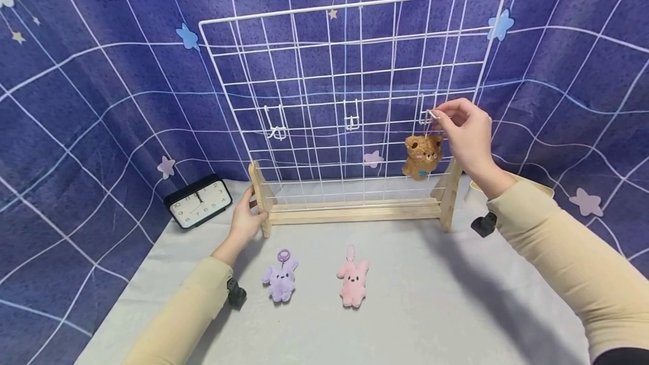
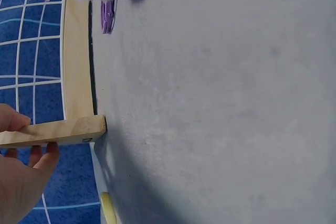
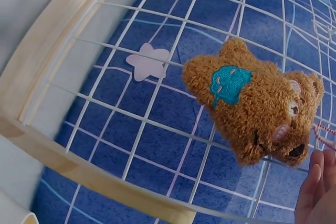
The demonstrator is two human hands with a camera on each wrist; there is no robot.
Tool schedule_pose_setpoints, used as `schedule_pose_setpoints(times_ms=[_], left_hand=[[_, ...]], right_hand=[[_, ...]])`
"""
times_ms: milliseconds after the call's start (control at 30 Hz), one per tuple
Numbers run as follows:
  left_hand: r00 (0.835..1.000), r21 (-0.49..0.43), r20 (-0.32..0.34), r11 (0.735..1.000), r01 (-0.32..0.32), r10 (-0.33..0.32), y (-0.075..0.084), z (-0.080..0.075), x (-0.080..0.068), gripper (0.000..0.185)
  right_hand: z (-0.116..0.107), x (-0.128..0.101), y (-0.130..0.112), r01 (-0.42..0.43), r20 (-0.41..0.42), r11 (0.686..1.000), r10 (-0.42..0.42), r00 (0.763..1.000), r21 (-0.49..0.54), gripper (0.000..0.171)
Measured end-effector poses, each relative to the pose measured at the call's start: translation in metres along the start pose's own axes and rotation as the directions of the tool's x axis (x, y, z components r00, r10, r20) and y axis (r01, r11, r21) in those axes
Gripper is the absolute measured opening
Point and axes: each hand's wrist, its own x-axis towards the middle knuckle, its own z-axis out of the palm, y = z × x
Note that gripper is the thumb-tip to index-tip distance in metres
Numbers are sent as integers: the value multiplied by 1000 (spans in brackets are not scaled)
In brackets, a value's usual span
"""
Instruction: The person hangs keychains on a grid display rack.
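The right hand (image 1: pixel 469 137) pinches the loop of a brown plush bear (image 1: pixel 422 156) at a hook (image 1: pixel 425 110) near the right edge of the white wire grid (image 1: pixel 350 100); the bear hangs upright, head up. The left hand (image 1: pixel 247 219) grips the left foot of the wooden stand (image 1: pixel 355 211). A purple bunny (image 1: pixel 281 277) and a pink bunny (image 1: pixel 352 280) lie on the table (image 1: pixel 405 308) in front.

**Cream sleeves, black wrist mounts**

The person wore a long-sleeved top in pale cream-yellow, its knit finely ribbed, and the sleeves reached down to both wrists. The left hand (image 1: pixel 247 219) and the right hand (image 1: pixel 469 135) were bare, with no rings or gloves. A small black device (image 1: pixel 236 293) was strapped beneath the left sleeve near the wrist, and a matching black device (image 1: pixel 483 224) sat under the right.
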Motion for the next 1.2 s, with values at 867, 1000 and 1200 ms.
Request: schedule_pose_setpoints(times_ms=[867, 1000, 1200], left_hand=[[1000, 2, -1, 1000, -8, 8, 1, -1, -1, 84], [1000, 4, 1, 1000, -4, 4, 0, -1, -1, 85], [1000, 11, 3, 1000, -8, 8, -2, 0, 0, 85]], right_hand=[[-23, -48, -4, 68, 62, 994, -62, 996, -89, 14], [-23, -57, 3, 124, 103, 989, -115, 988, -84, 12], [-18, -69, 29, 226, 232, 973, -213, 949, -33, 14]])
